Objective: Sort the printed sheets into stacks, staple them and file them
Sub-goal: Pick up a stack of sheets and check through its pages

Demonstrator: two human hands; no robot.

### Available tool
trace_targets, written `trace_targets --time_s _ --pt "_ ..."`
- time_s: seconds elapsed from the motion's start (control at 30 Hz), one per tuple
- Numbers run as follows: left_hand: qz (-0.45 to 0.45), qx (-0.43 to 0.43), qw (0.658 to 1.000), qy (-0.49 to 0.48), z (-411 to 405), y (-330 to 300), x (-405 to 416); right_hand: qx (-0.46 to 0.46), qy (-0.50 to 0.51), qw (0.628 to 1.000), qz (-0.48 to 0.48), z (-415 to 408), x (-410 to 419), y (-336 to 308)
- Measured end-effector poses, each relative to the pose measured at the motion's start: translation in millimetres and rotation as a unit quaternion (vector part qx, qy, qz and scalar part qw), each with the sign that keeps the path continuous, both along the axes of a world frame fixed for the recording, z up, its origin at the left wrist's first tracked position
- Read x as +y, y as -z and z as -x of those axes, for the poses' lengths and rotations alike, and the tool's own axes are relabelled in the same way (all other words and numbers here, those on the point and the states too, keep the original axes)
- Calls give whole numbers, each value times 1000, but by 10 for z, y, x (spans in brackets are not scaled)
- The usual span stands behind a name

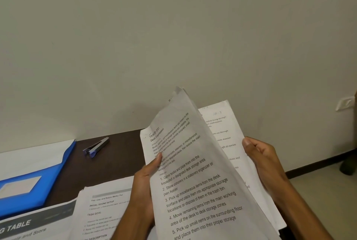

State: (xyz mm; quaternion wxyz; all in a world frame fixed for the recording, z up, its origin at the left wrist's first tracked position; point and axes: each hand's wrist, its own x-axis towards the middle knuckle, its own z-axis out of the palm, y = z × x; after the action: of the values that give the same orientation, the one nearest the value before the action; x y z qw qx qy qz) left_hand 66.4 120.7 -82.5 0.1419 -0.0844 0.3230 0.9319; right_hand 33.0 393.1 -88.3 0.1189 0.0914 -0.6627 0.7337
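Your left hand [146,178] pinches the front sheet [193,172] and your right hand [264,162] grips the back sheets [224,123], both held up tall, right of the stapler [96,148], so your left hand is nearer to the stapler.

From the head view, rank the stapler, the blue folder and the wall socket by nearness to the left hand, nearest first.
1. Stapler: on the dark desk, up and left of the left hand.
2. Blue folder: further left, at the desk's left edge.
3. Wall socket: far right on the wall, beyond the right hand.
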Motion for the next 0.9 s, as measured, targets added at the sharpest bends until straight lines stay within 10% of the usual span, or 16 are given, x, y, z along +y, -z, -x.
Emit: trace_targets --time_s 0.9 --pt "-28 -4 999 28 61 121 -28 39 51 994 -92 -21 -47 23"
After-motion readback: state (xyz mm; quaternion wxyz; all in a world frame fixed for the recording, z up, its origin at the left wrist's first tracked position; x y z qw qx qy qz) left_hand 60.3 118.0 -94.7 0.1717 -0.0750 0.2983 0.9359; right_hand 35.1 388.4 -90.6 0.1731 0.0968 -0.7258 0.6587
